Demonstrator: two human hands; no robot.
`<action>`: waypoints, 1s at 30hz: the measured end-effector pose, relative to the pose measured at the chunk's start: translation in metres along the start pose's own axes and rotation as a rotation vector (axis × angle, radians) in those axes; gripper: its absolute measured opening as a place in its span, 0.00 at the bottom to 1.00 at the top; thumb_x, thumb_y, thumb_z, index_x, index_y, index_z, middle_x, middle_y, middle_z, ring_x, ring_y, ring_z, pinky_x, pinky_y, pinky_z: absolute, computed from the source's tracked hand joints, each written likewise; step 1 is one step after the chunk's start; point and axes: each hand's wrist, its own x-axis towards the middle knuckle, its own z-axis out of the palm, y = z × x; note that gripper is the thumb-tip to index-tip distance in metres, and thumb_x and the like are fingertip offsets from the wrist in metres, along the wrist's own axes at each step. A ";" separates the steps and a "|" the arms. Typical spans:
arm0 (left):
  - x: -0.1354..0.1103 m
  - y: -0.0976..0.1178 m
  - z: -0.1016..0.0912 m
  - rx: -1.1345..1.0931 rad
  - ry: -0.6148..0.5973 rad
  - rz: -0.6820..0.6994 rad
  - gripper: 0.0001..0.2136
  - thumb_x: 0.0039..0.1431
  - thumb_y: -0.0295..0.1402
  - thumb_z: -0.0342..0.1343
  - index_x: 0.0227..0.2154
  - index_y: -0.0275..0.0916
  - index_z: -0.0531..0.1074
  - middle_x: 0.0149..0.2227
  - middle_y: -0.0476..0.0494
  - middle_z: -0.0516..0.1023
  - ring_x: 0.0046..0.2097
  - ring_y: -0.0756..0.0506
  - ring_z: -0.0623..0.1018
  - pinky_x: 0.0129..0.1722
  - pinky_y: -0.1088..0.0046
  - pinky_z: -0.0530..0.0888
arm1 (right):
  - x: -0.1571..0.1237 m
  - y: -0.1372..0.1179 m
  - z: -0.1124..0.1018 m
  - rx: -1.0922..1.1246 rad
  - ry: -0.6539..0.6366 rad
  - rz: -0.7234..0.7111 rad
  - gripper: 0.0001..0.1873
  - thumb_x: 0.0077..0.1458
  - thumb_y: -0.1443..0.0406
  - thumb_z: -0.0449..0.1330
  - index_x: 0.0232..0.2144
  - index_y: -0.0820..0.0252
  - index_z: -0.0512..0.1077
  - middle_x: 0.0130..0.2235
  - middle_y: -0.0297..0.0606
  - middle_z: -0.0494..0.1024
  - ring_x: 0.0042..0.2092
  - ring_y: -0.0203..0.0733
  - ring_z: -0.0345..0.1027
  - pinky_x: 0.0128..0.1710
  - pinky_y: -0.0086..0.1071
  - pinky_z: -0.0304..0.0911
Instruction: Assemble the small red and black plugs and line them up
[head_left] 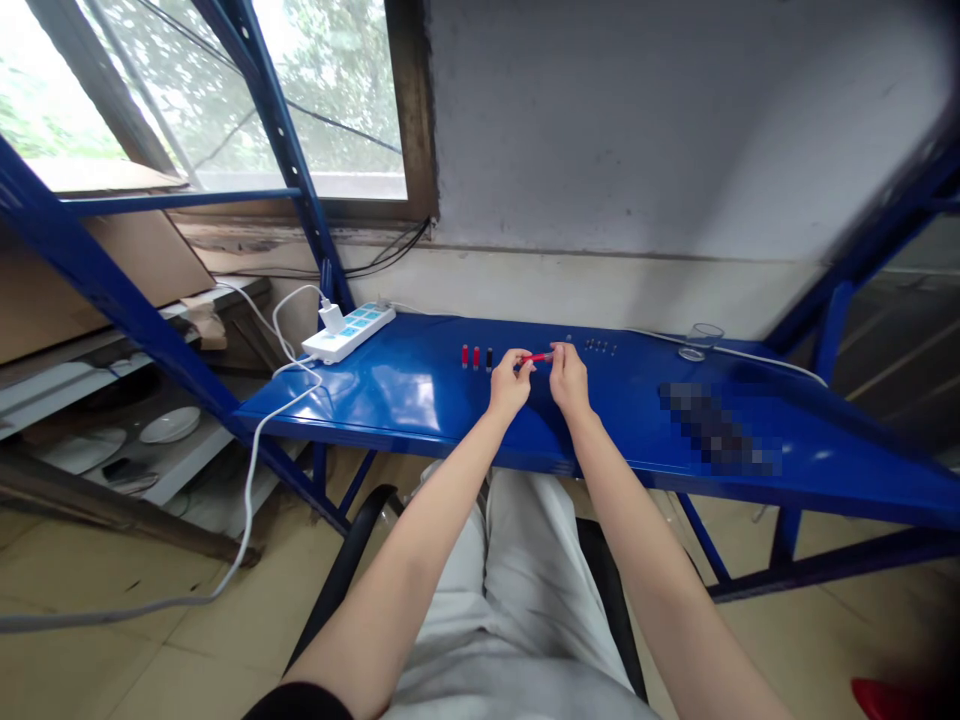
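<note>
With fingers of left hand (511,386) and right hand (569,379), pinches a slim red piece (535,357) over the blue table (622,415), inside its front edge; has open room between two red tubes (465,356) and a white power strip (350,334), wall (615,130) at back edge.

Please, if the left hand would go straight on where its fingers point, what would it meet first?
Most likely the right hand, at the other end of the red stick that the left hand holds, though depth is hard to judge.
</note>
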 end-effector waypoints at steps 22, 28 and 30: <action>0.003 0.009 -0.005 -0.211 0.207 -0.169 0.21 0.56 0.52 0.44 0.26 0.36 0.64 0.21 0.50 0.70 0.14 0.57 0.63 0.15 0.80 0.60 | 0.002 -0.004 -0.004 0.395 0.180 0.177 0.30 0.54 0.42 0.38 0.23 0.58 0.64 0.22 0.36 0.67 0.25 0.36 0.58 0.27 0.30 0.55; 0.002 0.011 -0.004 -0.156 0.059 -0.137 0.19 0.52 0.50 0.51 0.25 0.35 0.70 0.18 0.51 0.69 0.14 0.56 0.64 0.15 0.80 0.59 | 0.007 0.000 0.001 0.581 -0.138 0.191 0.27 0.43 0.41 0.55 0.27 0.59 0.68 0.21 0.31 0.66 0.22 0.32 0.55 0.23 0.28 0.54; 0.002 0.011 -0.005 -0.150 0.087 -0.132 0.19 0.52 0.49 0.52 0.28 0.35 0.71 0.18 0.51 0.69 0.14 0.56 0.64 0.16 0.80 0.60 | 0.005 -0.001 0.002 0.633 -0.267 0.196 0.27 0.38 0.42 0.59 0.28 0.59 0.69 0.22 0.31 0.67 0.22 0.31 0.56 0.23 0.28 0.54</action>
